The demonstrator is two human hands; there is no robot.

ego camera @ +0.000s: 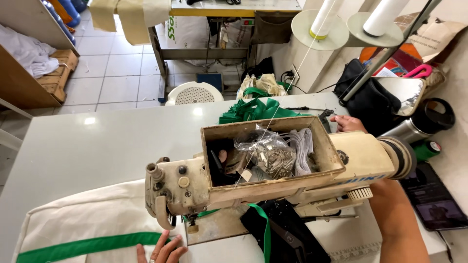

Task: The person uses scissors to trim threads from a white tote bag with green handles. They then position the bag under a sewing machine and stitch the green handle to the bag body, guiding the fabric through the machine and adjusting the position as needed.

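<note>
My left hand (pixel 163 249) rests flat, fingers apart, on white fabric (pixel 87 219) with a green stripe (pixel 87 247), just in front of the sewing machine's needle end. A worn cream sewing machine (pixel 195 187) fills the middle; an open cardboard box (pixel 273 182) on its top holds a clear bag of metal parts (pixel 268 153) and white bands. My right arm reaches behind the machine, and my right hand (pixel 347 123) lies by the far side of the box near a pile of green straps (pixel 253 111). What its fingers touch is hidden. A green strap (pixel 265 229) hangs under the machine arm.
Two white thread cones (pixel 321 22) stand on a rack at the back right, a thread running down to the machine. A black bag (pixel 370 100), a steel flask (pixel 419 126) and a phone (pixel 434 204) sit at right. A white stool (pixel 194 92) and another sewing table stand behind.
</note>
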